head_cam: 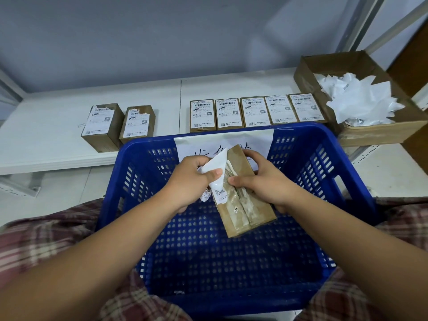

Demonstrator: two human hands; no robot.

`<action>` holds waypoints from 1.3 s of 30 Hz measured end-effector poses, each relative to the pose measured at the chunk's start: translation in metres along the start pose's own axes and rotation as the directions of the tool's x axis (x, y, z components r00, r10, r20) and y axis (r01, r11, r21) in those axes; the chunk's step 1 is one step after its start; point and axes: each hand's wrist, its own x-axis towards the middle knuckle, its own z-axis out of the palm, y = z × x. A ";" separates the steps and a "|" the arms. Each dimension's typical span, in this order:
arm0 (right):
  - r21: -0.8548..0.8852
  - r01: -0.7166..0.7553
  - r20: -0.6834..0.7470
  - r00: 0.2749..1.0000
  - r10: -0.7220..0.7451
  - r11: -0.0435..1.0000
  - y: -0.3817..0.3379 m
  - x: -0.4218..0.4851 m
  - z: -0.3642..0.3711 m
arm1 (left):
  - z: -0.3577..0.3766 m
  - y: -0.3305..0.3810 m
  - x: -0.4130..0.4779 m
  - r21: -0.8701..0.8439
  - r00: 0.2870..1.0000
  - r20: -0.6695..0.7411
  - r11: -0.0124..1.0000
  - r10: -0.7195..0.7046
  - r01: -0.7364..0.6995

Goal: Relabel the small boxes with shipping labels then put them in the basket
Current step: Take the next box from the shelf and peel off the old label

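Plaid sleeves (34, 246) frame two bare forearms reaching over a blue perforated plastic basket (324, 181). Beyond the basket runs a white shelf (58, 144) against a grey wall (162, 42). Five labelled cardboard boxes (254, 112) stand in a row just behind the basket, two more labelled boxes (102, 126) behind its left corner, and an open cardboard carton (382, 133) of crumpled white paper (361, 100) behind its right. Above the basket, the right hand (266, 181) grips a small brown cardboard box (245, 212), tilted; the left hand (187, 181) pinches a white shipping label (216, 172) partly lifted from it.
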 end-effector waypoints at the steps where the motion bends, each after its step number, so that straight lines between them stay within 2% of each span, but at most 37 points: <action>1: 0.018 -0.006 0.004 1.000 0.006 1.000 -0.001 -0.001 0.000 | 0.000 0.001 0.000 -0.017 1.000 0.001 1.000 -0.003 0.003; 14: 0.121 -0.034 0.027 0.999 0.031 0.992 -0.007 -0.004 -0.001 | -0.004 0.002 0.001 -0.176 0.999 0.045 0.984 -0.016 0.024; 24: 0.152 0.010 0.009 1.000 -0.012 0.988 -0.013 -0.009 -0.007 | -0.007 0.001 0.004 -0.324 0.998 0.060 0.946 0.034 -0.013; 32: 0.112 0.059 0.003 0.998 -0.060 0.992 -0.016 -0.007 -0.013 | -0.013 0.003 0.005 -0.409 0.990 0.112 0.912 0.085 -0.032; 39: 0.018 0.068 0.040 0.997 -0.069 0.998 -0.015 -0.009 -0.020 | -0.030 0.003 0.011 -0.383 0.967 0.254 0.921 0.036 0.066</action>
